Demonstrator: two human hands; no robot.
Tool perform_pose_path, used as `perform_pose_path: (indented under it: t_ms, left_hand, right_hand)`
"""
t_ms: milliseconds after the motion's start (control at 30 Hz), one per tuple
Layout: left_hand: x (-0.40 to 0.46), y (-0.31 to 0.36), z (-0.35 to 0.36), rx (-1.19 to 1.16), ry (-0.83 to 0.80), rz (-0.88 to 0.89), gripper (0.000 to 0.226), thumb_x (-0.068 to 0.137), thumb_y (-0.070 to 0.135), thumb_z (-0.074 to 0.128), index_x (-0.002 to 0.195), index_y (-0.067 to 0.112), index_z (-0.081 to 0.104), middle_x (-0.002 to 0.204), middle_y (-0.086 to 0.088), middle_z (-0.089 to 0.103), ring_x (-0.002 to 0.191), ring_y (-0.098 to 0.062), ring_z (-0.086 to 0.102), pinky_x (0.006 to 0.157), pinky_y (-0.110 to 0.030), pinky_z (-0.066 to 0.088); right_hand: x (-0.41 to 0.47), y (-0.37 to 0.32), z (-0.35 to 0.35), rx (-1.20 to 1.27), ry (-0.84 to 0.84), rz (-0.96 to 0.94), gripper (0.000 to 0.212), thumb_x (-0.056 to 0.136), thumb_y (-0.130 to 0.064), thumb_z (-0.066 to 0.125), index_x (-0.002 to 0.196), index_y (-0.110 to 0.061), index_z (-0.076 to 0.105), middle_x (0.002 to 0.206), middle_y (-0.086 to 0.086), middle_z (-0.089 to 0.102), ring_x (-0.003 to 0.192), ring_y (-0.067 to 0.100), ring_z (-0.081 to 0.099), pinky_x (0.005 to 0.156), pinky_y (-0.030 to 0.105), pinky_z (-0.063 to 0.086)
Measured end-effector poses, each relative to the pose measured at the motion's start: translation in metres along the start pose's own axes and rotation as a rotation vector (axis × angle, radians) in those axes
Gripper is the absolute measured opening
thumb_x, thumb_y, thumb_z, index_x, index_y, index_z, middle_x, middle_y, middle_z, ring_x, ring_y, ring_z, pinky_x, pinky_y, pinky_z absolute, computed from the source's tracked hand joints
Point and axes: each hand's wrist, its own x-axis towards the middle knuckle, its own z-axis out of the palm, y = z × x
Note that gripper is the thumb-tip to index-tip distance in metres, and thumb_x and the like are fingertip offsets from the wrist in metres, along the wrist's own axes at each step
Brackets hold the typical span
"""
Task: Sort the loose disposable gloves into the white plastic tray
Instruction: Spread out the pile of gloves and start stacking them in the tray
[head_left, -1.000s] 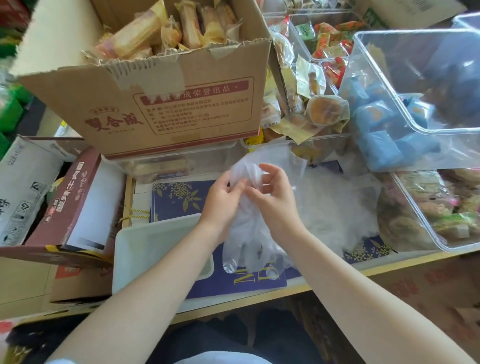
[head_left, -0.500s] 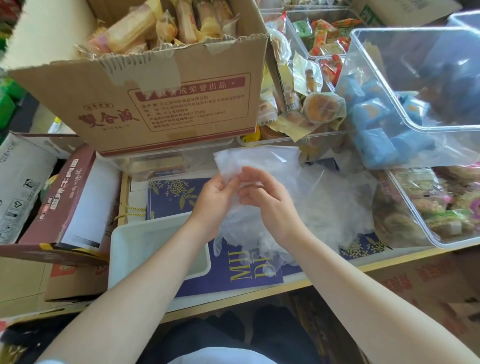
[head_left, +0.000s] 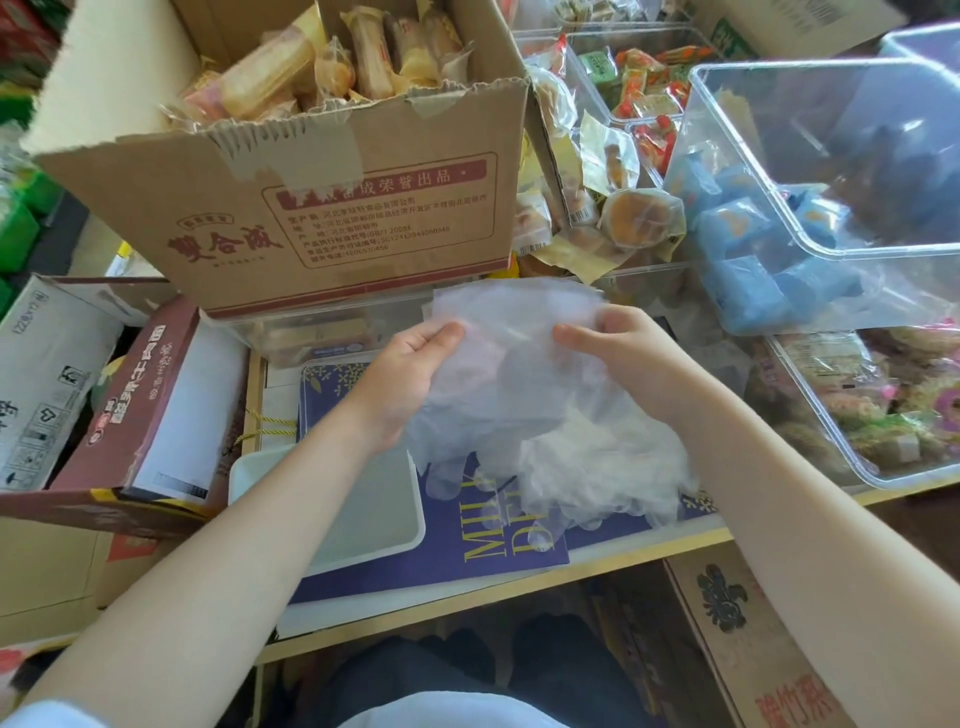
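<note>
A clear disposable glove (head_left: 511, 374) is being held up by its cuff above the table's front edge, pinched by the left hand (head_left: 410, 379) and right hand (head_left: 618, 358). The white plastic tray (head_left: 384, 499) is being left bare at the front-left, loose gloves (head_left: 597, 467) piled just right. Thin film is likely being snagged on the pile, so extras could be dragged along.

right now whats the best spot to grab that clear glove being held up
Likely the wide cuff edge of the glove, pinched from both sides, as the left hand and right hand do. The flat cuff is at the top and the limp fingers dangle toward the loose pile, so it hangs untangled.
</note>
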Motion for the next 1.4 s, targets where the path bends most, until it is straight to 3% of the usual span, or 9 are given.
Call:
perform_pose_path:
  t_ms: [400,633,767,900,967,1033,1167,1267,1400]
  left_hand:
    - [-0.013,-0.01,-0.024,0.307,-0.219,-0.103,0.02,0.081,0.027,0.063,0.088,0.009,0.064,0.068,0.009,0.066,0.059,-0.003,0.055,0.055,-0.017,0.043]
    - [-0.011,0.003,-0.029,0.12,-0.25,-0.054,0.005,0.078,0.014,0.06,0.084,0.015,0.06,0.068,0.009,0.067,0.058,-0.002,0.059,0.055,-0.012,0.044]
    - [-0.011,0.005,-0.03,0.225,-0.334,-0.068,0.016,0.087,-0.003,0.057,0.084,0.012,0.056,0.06,0.012,0.065,0.053,0.003,0.057,0.052,-0.008,0.042]
    - [-0.012,-0.003,-0.041,0.347,-0.362,-0.162,0.021,0.077,0.027,0.075,0.083,0.016,0.058,0.064,0.006,0.061,0.053,-0.006,0.052,0.048,-0.015,0.039]
    - [-0.012,-0.007,-0.048,0.466,-0.353,-0.212,0.022,0.08,0.022,0.073,0.071,0.018,0.053,0.051,0.013,0.051,0.046,0.0,0.043,0.045,-0.014,0.033]
    - [-0.011,-0.009,-0.053,0.618,-0.358,-0.24,0.027,0.076,0.031,0.074,0.067,0.019,0.052,0.054,0.015,0.048,0.051,-0.002,0.043,0.053,-0.019,0.035]
    - [-0.001,-0.005,-0.039,0.6,-0.297,-0.269,0.052,0.075,0.059,0.065,0.115,0.026,0.058,0.108,0.014,0.064,0.098,0.002,0.059,0.083,-0.02,0.043]
    - [0.007,0.004,-0.017,0.448,-0.228,-0.199,0.059,0.074,0.063,0.063,0.114,0.019,0.06,0.101,0.006,0.067,0.086,-0.008,0.062,0.072,-0.019,0.045]
    - [0.01,-0.006,0.0,0.234,-0.042,-0.159,0.034,0.084,0.04,0.063,0.102,0.011,0.066,0.097,-0.005,0.07,0.083,-0.017,0.063,0.079,-0.032,0.046]
  right_hand:
    - [0.004,0.012,-0.006,0.514,-0.122,-0.054,0.014,0.086,-0.014,0.06,0.096,-0.005,0.063,0.081,0.006,0.07,0.069,0.017,0.067,0.068,0.029,0.055]
    - [-0.001,0.012,-0.022,0.431,-0.355,0.122,0.07,0.043,-0.045,0.09,0.102,-0.013,0.07,0.097,0.004,0.072,0.088,0.016,0.069,0.078,0.027,0.055]
    - [-0.004,0.003,-0.018,0.426,-0.333,0.212,0.019,0.083,-0.032,0.059,0.087,-0.019,0.073,0.078,-0.003,0.072,0.066,0.01,0.068,0.059,0.02,0.055]
    - [-0.01,0.001,-0.02,0.408,-0.308,0.154,0.02,0.095,-0.019,0.046,0.093,-0.014,0.066,0.079,-0.005,0.072,0.072,0.006,0.068,0.067,0.015,0.054]
    - [-0.013,0.001,-0.018,0.379,-0.218,0.154,0.02,0.097,-0.015,0.046,0.087,-0.012,0.063,0.069,-0.007,0.069,0.058,0.0,0.064,0.052,0.011,0.048]
    - [-0.015,0.004,-0.016,0.333,-0.168,0.175,0.016,0.098,-0.014,0.046,0.092,-0.013,0.061,0.072,-0.007,0.064,0.052,-0.004,0.059,0.045,0.008,0.04]
    - [-0.017,0.014,-0.006,0.133,-0.244,0.234,0.016,0.098,-0.016,0.046,0.09,-0.022,0.06,0.053,-0.017,0.057,0.04,-0.001,0.043,0.039,0.012,0.026]
    - [-0.018,0.016,0.0,0.142,-0.276,0.246,0.019,0.097,-0.011,0.046,0.086,-0.021,0.058,0.04,-0.016,0.05,0.034,0.001,0.04,0.035,0.01,0.022]
    - [-0.018,0.027,-0.001,0.236,-0.359,0.216,0.022,0.097,-0.006,0.044,0.107,-0.014,0.063,0.073,-0.014,0.068,0.053,-0.009,0.059,0.045,0.005,0.037]
